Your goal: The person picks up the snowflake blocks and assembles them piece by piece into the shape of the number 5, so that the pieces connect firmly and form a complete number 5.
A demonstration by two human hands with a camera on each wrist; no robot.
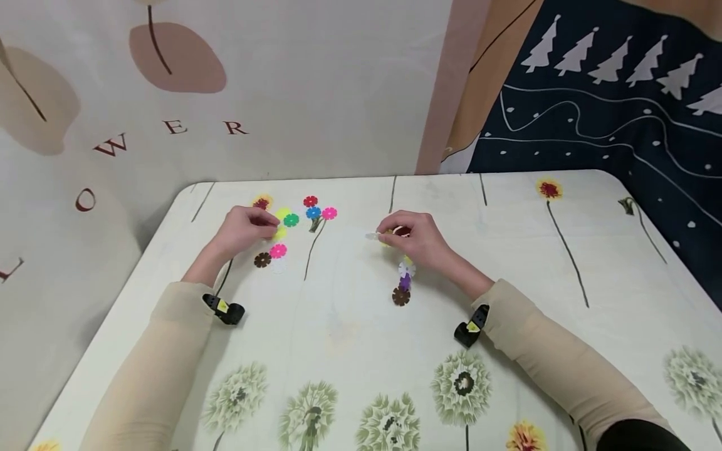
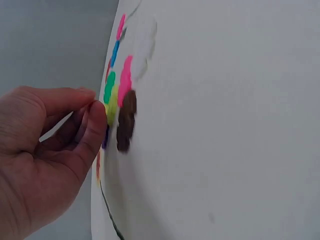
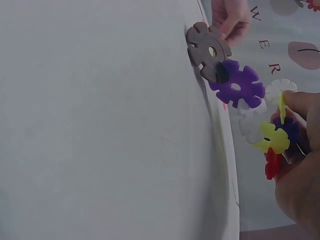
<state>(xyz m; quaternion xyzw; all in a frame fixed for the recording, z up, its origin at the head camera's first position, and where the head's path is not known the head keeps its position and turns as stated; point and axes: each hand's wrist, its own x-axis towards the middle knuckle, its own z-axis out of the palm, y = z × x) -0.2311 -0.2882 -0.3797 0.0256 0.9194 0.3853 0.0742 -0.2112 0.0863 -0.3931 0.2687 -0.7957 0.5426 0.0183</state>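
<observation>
My right hand grips a chain of interlocking plastic flower discs. In the right wrist view, a brown disc, a purple disc, a yellow disc and a red disc belong to it. A clear white disc sticks out near the thumb. My left hand is over the loose discs at left, thumb and index fingertips together beside a green disc. Whether anything is between them is hidden. Below it lie a pink disc and a brown disc.
Right of the left hand lie a red disc, a blue disc and another pink disc. The white tablecloth has printed flowers and stems. A patterned curtain hangs behind the table.
</observation>
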